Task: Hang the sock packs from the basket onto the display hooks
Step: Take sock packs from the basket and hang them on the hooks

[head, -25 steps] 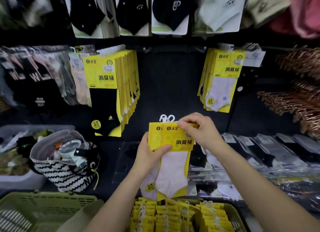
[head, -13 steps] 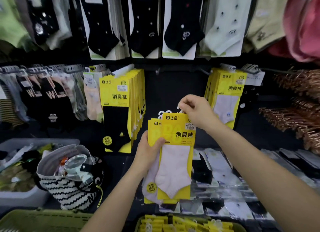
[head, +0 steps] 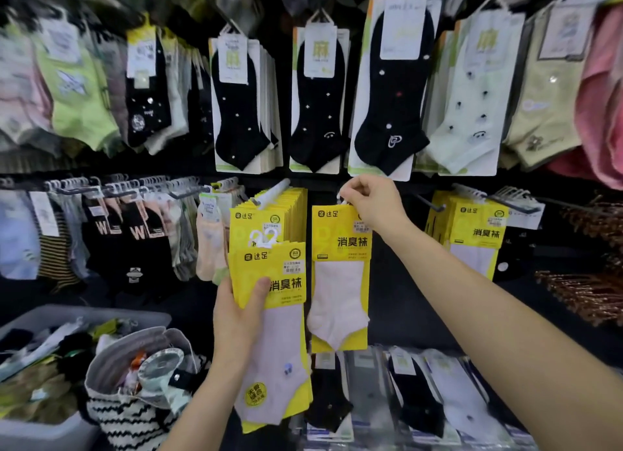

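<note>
A dark back panel (head: 397, 309) shows open room mid-wall, between a full left stack (head: 269, 214) of yellow sock packs and a right stack (head: 475, 235). A single pack (head: 340, 248), pinched at its top by the right hand (head: 374, 204), fills the gap's left part; the forearm crosses the rest. Carded black socks (head: 387, 113) hang close above. The left hand (head: 239, 312) grips held packs (head: 279, 282) in front of the left stack. Flat packs (head: 421, 396) lie below.

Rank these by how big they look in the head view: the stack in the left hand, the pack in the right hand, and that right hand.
1. The stack in the left hand: looks biggest, though nearer the camera.
2. The pack.
3. The right hand, pinching its hook tab.
</note>
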The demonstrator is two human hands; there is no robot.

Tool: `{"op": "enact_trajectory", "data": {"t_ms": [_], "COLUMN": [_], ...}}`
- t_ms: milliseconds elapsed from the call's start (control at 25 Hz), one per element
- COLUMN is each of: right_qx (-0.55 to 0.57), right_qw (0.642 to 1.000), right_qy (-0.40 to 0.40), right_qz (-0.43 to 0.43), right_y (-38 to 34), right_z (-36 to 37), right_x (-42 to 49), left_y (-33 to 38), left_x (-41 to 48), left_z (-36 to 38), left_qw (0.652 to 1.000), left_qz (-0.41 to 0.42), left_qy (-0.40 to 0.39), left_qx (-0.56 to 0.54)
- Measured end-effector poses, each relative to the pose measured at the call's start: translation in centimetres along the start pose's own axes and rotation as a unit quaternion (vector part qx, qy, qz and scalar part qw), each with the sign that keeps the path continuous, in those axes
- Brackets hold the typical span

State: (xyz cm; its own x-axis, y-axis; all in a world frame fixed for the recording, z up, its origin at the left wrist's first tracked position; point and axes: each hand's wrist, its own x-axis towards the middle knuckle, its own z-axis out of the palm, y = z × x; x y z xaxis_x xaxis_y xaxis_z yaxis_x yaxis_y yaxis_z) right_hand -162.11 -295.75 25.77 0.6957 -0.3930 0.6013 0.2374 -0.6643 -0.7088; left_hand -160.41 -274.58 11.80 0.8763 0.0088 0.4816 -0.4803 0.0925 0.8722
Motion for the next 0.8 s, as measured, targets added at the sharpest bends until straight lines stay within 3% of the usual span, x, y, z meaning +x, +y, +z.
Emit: {"op": "enact_trajectory", "data": {"t_ms": [240,400,480,600,800], "right_qx": [-0.066,-0.037,0.030,0.045,0.106], "right_qw": [0.998,0.995,0.999,0.995,0.992], "right_qy": [-0.014,0.072,0.020,-0.075,-0.038], "right_qz": [0.019,-0.051,-0.027,0.043,0.047], "right_y": [0.7,0.0,-0.4,-0.1,0.8], "right_z": [0.9,0.6,0.9,0.7,-1.0], "right_x": [-0.3,-3.2,-5.4,-7.2,-7.8], "left_y": [1.5,1.8,1.9,2.6,2.6], "left_x": [0.7,0.6,0.3,-0.4,-1.4], "left_z": [-0.4,0.8,1.8,3.6,5.2], "left_qw": [1.000,0.999,0.998,0.997,0.989], "left_qz": [-0.002,-0.010,-0.008,-0.006,-0.035], "left_qy": [-0.027,-0.044,-0.056,-0.077,-0.106], "left_qx": [-0.013,-0.021,-0.024,-0.032,-0.094]}}
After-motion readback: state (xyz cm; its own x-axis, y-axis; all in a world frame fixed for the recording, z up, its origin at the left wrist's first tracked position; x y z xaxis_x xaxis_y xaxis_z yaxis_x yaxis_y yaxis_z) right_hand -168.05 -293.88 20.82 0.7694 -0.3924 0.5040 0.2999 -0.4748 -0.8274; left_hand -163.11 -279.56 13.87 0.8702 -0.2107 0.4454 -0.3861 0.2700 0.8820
